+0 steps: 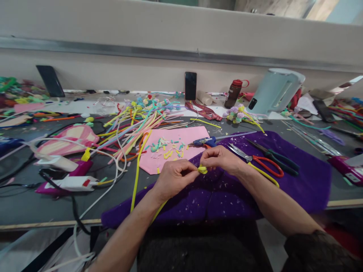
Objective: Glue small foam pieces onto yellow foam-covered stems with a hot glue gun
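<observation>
My left hand (173,178) and my right hand (222,159) meet over a purple cloth (224,200). Both pinch a small folded yellow chenille stem (202,169) between thumb and fingertips. A yellow length shows below my left wrist; whether it joins the folded piece is hidden. Behind my hands a pink sheet (181,135) carries several short cut bits (168,154) in yellow, green and pink. Blue-handled snips (202,141) lie at its right edge. Red-handled scissors (263,160) and dark green pliers (279,160) rest right of my right hand.
Further back lie a bundle of coloured stems (150,117), a leaning phone (190,86), a brown bottle (234,92) and a pale blue kettle (273,90). Left are a magenta power strip (81,168), white plugs and loose cables, plus a pink-and-cream piece (69,139).
</observation>
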`<state>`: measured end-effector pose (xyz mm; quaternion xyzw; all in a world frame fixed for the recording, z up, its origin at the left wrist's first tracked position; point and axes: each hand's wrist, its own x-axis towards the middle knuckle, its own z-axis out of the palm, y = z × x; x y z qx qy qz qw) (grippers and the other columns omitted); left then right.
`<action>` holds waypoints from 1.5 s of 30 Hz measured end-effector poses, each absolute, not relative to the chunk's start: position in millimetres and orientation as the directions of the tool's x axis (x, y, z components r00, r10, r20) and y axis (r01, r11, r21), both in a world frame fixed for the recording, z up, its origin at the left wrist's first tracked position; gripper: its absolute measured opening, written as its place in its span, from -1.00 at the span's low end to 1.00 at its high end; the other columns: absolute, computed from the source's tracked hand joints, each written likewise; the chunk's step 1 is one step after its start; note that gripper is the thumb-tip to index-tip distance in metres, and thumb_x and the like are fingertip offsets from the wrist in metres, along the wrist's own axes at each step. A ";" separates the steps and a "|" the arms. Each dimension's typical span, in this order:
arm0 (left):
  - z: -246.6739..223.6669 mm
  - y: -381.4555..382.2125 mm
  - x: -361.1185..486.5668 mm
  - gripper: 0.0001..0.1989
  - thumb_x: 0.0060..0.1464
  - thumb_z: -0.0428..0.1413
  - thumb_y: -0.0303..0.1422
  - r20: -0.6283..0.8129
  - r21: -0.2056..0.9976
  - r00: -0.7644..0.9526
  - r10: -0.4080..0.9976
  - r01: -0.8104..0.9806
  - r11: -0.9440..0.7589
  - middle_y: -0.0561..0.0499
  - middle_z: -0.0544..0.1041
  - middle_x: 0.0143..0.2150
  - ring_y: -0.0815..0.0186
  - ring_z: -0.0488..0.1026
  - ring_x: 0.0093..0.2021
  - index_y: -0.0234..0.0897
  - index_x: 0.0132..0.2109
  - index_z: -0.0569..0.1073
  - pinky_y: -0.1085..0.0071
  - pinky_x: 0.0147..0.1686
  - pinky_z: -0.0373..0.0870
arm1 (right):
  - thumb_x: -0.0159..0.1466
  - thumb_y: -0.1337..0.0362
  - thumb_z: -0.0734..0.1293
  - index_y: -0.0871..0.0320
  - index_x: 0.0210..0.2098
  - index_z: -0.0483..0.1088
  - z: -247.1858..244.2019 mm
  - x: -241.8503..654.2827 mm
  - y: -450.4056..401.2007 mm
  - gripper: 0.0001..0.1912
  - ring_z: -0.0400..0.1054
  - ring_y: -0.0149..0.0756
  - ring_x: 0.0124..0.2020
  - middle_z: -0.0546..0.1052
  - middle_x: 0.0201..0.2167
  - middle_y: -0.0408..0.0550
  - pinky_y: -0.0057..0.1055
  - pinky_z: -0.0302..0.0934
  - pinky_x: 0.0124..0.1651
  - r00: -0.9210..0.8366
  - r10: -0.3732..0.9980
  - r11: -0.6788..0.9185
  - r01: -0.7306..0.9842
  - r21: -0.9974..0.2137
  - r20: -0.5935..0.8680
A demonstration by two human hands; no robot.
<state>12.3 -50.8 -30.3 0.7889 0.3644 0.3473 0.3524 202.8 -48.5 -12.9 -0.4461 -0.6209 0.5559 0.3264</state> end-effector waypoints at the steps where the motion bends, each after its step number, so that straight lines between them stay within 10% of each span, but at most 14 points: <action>1: -30.1 -50.8 12.3 -0.88 -0.07 0.10 -0.40 0.295 0.811 0.489 0.821 0.326 -0.486 0.03 0.51 -0.51 0.42 0.34 -0.54 -0.25 -0.46 0.54 0.51 -0.54 0.20 | 0.04 0.29 0.32 0.23 -0.55 0.41 -13.4 202.8 -48.4 -0.88 0.19 -0.53 -0.61 0.38 -0.66 -0.21 -0.55 0.05 -0.54 -0.388 0.918 -0.009 0.189 -0.982 -0.083; 22: -23.4 -46.1 3.3 -0.89 -0.13 0.18 -0.34 0.210 0.973 0.357 0.910 0.015 -0.230 0.03 0.40 -0.47 0.35 0.31 -0.38 -0.28 -0.52 0.51 0.45 -0.32 0.25 | 0.09 0.12 0.33 0.24 -0.53 0.40 -22.8 190.6 -54.1 -0.73 0.17 -0.54 -0.66 0.37 -0.64 -0.19 -0.55 -0.02 -0.59 -0.320 0.946 0.042 -0.057 -0.998 0.058; 27: -24.6 -44.2 -0.4 -0.79 -0.18 0.21 -0.22 0.124 0.985 0.332 0.935 -0.152 -0.076 -0.07 0.43 -0.26 0.27 0.35 -0.27 -0.31 -0.46 0.54 0.42 -0.32 0.31 | 0.09 0.10 0.33 0.19 -0.25 0.41 -30.4 160.2 -69.0 -0.68 0.19 -0.54 -0.68 0.35 -0.62 -0.24 -0.58 -0.01 -0.64 -0.442 0.895 0.000 -0.130 -0.991 0.058; 33: -29.5 -44.4 -0.6 -0.67 -0.19 0.20 -0.14 0.005 0.985 0.405 0.914 -0.161 0.065 -0.10 0.46 -0.33 0.42 0.31 -0.55 -0.36 -0.39 0.53 0.47 -0.58 0.26 | 0.10 0.09 0.32 0.22 -0.42 0.37 -33.1 147.3 -71.5 -0.71 0.20 -0.59 -0.70 0.40 -0.55 -0.20 -0.61 -0.01 -0.67 -0.451 0.891 -0.057 -0.225 -0.973 0.052; 45: -31.6 -42.3 6.2 -0.82 -0.17 0.22 -0.32 -0.033 0.955 0.395 0.918 -0.258 0.145 -0.01 0.48 -0.50 0.39 0.38 -0.54 -0.37 -0.40 0.50 0.46 -0.50 0.30 | 0.15 0.14 0.27 0.22 -0.56 0.26 -32.4 146.2 -73.8 -0.71 0.10 -0.59 -0.74 0.25 -0.69 -0.26 -0.59 -0.06 -0.67 -0.249 0.959 0.111 -0.110 -0.988 0.136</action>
